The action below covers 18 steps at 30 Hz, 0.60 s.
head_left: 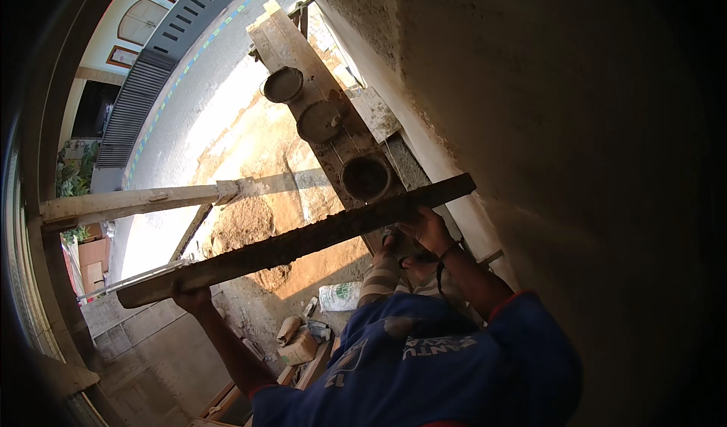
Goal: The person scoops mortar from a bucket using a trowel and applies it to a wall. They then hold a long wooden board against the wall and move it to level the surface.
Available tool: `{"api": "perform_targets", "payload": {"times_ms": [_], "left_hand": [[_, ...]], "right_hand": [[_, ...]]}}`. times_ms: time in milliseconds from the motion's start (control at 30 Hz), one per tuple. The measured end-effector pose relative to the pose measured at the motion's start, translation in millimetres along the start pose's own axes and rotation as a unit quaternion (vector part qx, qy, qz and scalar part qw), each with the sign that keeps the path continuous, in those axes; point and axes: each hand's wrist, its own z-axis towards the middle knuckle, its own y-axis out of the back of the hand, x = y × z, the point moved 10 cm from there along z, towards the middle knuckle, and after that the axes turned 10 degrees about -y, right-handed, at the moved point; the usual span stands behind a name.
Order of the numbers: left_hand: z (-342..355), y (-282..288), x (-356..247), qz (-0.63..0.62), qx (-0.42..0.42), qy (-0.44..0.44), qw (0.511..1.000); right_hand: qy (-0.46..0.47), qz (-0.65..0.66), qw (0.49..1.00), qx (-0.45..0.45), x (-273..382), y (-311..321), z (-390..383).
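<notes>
Both of my hands grip a long, dark straightedge board (303, 239), held slanting across in front of me. Lumps of mortar cling along its far edge. My left hand (191, 298) is closed on the board near its left end, and my right hand (429, 232) is closed around it toward the right end. Just beyond the board, a dark round bucket (366, 179) stands on the scaffold plank (333, 94). Farther along the plank are a second bucket (319, 122), which seems to hold grey mortar, and a third bucket (283, 85).
A plastered wall (560, 147) rises close on my right. My feet are on the plank, above ground with a sand heap (242, 222). A wooden beam (144, 202) crosses at left. Below lie a white sack (340, 297) and a yellowish container (300, 347).
</notes>
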Motion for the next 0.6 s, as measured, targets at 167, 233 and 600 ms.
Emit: {"api": "perform_targets", "payload": {"times_ms": [167,233,600], "left_hand": [[-54.9,41.1,-66.6,0.035,-0.079,-0.086,0.992],[-81.1,32.4,-80.2,0.073,-0.079,-0.125,0.986],[-133.4,-141.0,75.2,0.686,0.076,-0.591,0.418]], "right_hand": [[-0.096,-0.012,0.995,0.032,-37.1,2.2,93.6],[-0.118,-0.017,0.993,0.016,-50.2,-0.3,124.3],[-0.122,-0.365,0.898,-0.213,-30.1,90.1,101.1]]}}
